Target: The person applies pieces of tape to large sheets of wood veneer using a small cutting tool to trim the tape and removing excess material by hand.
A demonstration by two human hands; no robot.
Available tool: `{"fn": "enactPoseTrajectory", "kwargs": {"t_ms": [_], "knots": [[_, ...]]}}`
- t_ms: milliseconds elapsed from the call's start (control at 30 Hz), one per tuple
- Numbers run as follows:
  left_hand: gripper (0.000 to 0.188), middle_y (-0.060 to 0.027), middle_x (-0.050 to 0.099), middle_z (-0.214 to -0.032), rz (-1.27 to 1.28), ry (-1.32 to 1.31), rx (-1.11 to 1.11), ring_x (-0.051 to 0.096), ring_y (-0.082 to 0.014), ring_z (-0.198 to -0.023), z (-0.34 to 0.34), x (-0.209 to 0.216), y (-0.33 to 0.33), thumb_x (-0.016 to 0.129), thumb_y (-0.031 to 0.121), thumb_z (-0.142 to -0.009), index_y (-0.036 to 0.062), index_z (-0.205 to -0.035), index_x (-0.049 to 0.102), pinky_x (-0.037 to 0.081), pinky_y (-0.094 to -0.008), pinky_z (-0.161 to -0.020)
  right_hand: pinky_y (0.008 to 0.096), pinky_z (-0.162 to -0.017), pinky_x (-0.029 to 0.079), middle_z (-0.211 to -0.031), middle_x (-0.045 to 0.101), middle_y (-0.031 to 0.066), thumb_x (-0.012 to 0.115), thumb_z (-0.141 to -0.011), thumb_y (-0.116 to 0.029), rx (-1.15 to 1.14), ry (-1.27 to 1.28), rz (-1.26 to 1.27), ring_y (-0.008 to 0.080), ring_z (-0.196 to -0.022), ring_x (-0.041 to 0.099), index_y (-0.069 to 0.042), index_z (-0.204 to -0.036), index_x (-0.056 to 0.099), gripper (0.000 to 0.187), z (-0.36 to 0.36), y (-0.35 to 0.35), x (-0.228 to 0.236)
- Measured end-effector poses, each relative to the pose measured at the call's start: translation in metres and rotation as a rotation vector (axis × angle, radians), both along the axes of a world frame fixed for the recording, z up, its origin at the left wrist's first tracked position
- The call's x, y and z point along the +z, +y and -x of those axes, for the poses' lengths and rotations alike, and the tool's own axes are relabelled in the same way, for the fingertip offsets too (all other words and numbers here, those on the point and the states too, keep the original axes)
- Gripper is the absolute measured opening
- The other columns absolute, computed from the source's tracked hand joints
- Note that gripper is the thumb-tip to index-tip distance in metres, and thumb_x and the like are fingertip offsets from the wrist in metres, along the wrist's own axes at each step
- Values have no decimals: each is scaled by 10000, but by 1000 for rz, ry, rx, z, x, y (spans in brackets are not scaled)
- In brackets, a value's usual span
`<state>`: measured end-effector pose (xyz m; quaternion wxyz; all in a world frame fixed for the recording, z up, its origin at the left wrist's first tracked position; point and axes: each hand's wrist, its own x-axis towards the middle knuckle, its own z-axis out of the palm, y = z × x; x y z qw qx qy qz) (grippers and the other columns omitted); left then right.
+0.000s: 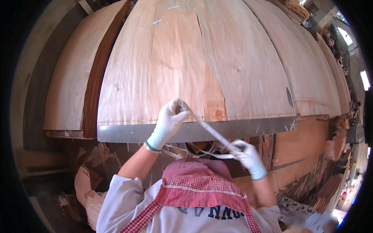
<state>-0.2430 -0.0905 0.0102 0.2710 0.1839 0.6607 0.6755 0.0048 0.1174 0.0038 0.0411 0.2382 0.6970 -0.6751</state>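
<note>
A narrow white strip (215, 133), flat and smooth, runs taut and slanting between two hands in pale knitted gloves. The left hand (167, 122) pinches its upper end between thumb and fingers, at the near edge of the wood sheets (176, 58). The right hand (250, 158), slightly blurred, has its fingers closed around the strip lower down, to the right; a loose curve of it hangs beside that hand. The strip crosses above the smooth dark grey edge of the table (128, 133). The sheets are thin, pale and grained, with knots and ragged seams; a redder wedge-shaped piece (213, 97) lies just beyond the strip. Curled, torn wood scraps (83, 180) lie below left.
</note>
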Motion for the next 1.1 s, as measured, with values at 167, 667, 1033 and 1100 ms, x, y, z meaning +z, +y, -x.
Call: {"fn": "enactPoseTrajectory", "kwargs": {"t_ms": [167,667,1033,1100], "knots": [[164,-33,606,-856,-129,80,15,574,-94,-770,2,10,95,625,42,-882,-11,-1026,568,476,-235,-698,382,-765,515,-1000,677,123,627,-904,-163,108,-478,-1217,289,-869,658,-22,-1021,651,185,-59,176,41],[333,-124,689,-912,451,253,521,671,-184,-868,45,-90,223,694,121,-837,-22,-1111,569,522,-295,-782,237,-540,436,-677,584,8,586,-949,-163,313,-14,-133,72,-577,519,-29,-869,566,157,202,224,-81],[227,-47,673,-961,998,843,735,596,-274,-994,171,-174,266,684,164,-781,144,-998,624,444,-425,-853,261,-522,455,-733,672,48,656,-897,-170,112,-253,-165,98,-560,579,-26,-887,635,146,302,232,-150],[329,-87,649,-1090,1101,697,592,560,-298,-1087,166,-168,263,718,222,-767,122,-1062,614,429,-433,-913,276,-520,462,-719,667,55,658,-890,-165,107,-226,-154,105,-549,579,-22,-881,634,145,301,228,-154]]}}
